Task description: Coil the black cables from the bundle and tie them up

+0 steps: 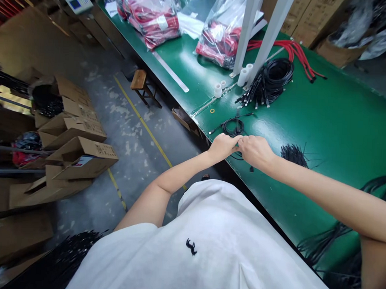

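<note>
A small coil of black cable [234,126] with a light metal plug at one end sits at the near edge of the green table. My left hand [222,146] and my right hand [255,150] meet over the coil's near side, their fingers closed and pinched together on it. The fingertips hide that part of the cable, and whether a tie is between them cannot be seen. Right of my right hand lies a bunch of thin black ties [293,155]. Beyond the coil is a heap of coiled black cables [277,78].
On the green table [334,129] stand white posts, white plastic rolls [242,77], a steel ruler [171,71], red cables [299,53] and bagged red cables [153,21]. More black cables lie at lower right. Cardboard boxes [87,152] and a wooden stool [140,79] stand left.
</note>
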`<action>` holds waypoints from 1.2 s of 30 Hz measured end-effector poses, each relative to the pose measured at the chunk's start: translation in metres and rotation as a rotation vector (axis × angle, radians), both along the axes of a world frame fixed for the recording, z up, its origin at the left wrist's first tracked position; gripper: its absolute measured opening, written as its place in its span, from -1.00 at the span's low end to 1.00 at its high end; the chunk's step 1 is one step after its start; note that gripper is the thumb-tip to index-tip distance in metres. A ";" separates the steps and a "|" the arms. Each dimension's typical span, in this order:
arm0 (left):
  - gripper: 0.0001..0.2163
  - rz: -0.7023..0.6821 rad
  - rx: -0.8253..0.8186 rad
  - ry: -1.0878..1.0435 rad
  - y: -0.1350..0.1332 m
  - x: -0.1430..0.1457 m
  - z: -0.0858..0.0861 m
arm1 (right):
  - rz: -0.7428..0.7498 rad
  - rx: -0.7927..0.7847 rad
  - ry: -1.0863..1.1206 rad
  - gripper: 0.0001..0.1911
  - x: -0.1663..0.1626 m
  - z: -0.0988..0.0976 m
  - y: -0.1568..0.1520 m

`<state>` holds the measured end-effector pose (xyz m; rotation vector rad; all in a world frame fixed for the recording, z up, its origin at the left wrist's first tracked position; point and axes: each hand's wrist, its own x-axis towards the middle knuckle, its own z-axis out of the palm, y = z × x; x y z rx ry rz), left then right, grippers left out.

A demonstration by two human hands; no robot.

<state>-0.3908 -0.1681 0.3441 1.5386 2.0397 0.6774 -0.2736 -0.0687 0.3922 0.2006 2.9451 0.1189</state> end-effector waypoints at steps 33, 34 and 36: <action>-0.68 -0.025 0.038 0.043 -0.009 0.022 -0.024 | 0.212 0.193 0.065 -0.76 0.031 -0.050 0.009; -0.68 -0.043 -0.025 -0.020 -0.004 0.018 -0.026 | 0.212 0.171 0.064 -0.76 0.029 -0.048 0.006; -0.72 0.022 -0.153 -0.264 0.004 0.020 -0.036 | 0.192 0.124 0.055 -0.76 0.027 -0.047 0.001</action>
